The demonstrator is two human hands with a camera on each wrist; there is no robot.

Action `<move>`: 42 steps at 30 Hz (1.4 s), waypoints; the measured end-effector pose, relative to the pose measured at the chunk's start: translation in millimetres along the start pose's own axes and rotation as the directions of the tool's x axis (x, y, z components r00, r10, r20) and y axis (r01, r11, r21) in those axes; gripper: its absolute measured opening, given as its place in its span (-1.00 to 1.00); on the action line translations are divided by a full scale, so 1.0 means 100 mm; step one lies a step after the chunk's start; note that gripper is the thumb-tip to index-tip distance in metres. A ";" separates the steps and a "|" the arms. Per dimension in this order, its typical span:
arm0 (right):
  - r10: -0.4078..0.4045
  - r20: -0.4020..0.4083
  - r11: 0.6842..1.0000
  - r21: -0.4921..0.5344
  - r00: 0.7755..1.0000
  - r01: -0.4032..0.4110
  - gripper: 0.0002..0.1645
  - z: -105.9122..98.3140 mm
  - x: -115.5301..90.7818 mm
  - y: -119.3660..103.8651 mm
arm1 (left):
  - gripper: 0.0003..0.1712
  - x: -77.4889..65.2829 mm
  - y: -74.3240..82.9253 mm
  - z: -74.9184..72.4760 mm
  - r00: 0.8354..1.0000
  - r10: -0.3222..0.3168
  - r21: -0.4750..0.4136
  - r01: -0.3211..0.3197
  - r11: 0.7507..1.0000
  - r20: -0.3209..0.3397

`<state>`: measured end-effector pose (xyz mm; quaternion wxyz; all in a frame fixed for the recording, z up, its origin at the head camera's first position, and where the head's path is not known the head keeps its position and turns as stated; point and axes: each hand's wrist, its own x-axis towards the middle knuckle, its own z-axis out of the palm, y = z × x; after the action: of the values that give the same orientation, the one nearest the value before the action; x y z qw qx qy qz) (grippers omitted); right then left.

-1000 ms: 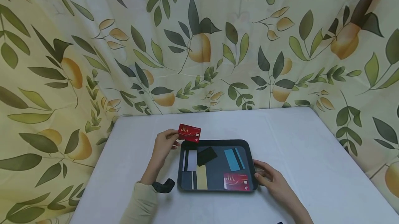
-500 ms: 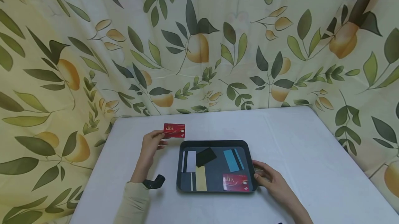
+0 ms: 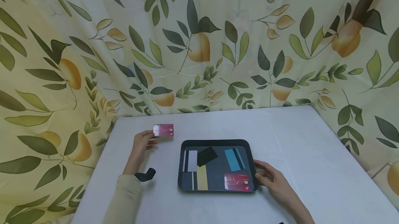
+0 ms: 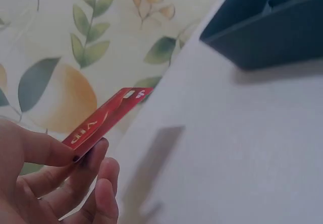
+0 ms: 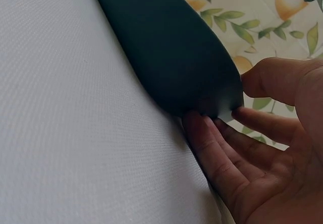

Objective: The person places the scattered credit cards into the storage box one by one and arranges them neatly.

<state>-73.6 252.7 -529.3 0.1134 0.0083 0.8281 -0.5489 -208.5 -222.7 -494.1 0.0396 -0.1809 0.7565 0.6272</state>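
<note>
Thumb and fingers of my left hand [image 3: 141, 149] pinch a red VIP card [image 3: 163, 130] by one end, up off the table, left of a dark tray [image 3: 215, 143]. In the left wrist view the same card [image 4: 108, 117] is tilted, its shadow falling on the cloth. My right hand [image 3: 272, 180] holds the tray's right side. The right wrist view has its thumb at the rim and fingers [image 5: 207, 138] against the lower wall. Inside lie a white striped card [image 3: 192, 161], a black card [image 3: 207, 155], a yellow card [image 3: 202, 178], a blue card [image 3: 232, 160] and another red VIP card [image 3: 236, 181].
A white cloth covers the table [image 3: 280, 127]. Behind and to the left hangs a curtain [image 3: 199, 78] printed with fruit and leaves. The tray's raised walls surround the cards. A black strap piece [image 3: 145, 174] sticks out from my left wrist.
My left hand has carried the red VIP card leftward, from over the tray's far left corner to beside the tray. My right hand and the tray stay in place.
</note>
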 end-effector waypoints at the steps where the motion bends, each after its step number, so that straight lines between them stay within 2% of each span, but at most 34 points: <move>1: -0.002 0.000 1.000 0.003 1.000 0.002 -0.30 0.00 0.00 0.00 | -0.58 0.02 -0.01 -0.02 1.000 -0.006 0.002 0.006 1.000 0.000; 6: -0.008 -0.004 1.000 0.009 1.000 0.008 -0.31 0.00 0.00 0.01 | -0.57 0.06 -0.06 -0.11 1.000 -0.028 0.028 0.028 0.999 0.000; 11: -0.007 -0.010 1.000 -0.006 1.000 0.007 -0.32 0.01 0.01 0.02 | -0.58 0.07 -0.07 -0.16 0.999 -0.037 0.053 0.039 0.998 -0.027; 16: -0.010 -0.012 1.000 -0.011 1.000 0.010 -0.32 0.01 0.00 0.02 | -0.60 0.09 -0.12 -0.17 0.996 0.009 0.150 0.004 0.989 -0.087; 20: -0.012 -0.016 1.000 -0.011 1.000 0.012 -0.32 0.02 0.00 0.02 | -0.62 0.12 -0.19 -0.16 0.984 0.085 0.312 -0.032 0.950 -0.156; 23: -0.009 -0.013 1.000 -0.005 1.000 0.009 -0.32 0.02 0.00 0.02 | -0.63 0.14 -0.21 -0.17 0.974 0.120 0.402 -0.034 0.915 -0.192; 28: -0.008 -0.007 1.000 0.011 1.000 0.008 -0.32 0.01 0.00 0.02 | -0.65 0.14 -0.22 -0.18 0.968 0.129 0.486 -0.008 0.874 -0.216; 30: -0.009 -0.005 1.000 0.020 1.000 0.009 -0.32 0.01 0.00 0.02 | -0.65 0.14 -0.23 -0.19 0.964 0.142 0.529 -0.002 0.849 -0.224; 36: -0.007 0.002 1.000 0.023 1.000 0.007 -0.30 0.01 0.00 0.03 | -0.62 0.13 -0.26 -0.20 0.951 0.227 0.629 -0.045 0.776 -0.211; 39: -0.003 0.006 1.000 0.029 1.000 0.003 -0.30 0.01 0.01 0.02 | -0.63 0.12 -0.25 -0.20 0.952 0.234 0.654 -0.049 0.755 -0.199; 42: -0.001 0.002 1.000 0.028 1.000 0.001 -0.30 0.01 0.00 0.02 | -0.63 0.11 -0.24 -0.18 0.957 0.220 0.663 -0.040 0.747 -0.191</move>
<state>-73.5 252.3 -531.7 0.1138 0.0088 0.8203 -0.5604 -208.0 -246.2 -515.4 -0.0423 -0.1819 0.9366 0.2964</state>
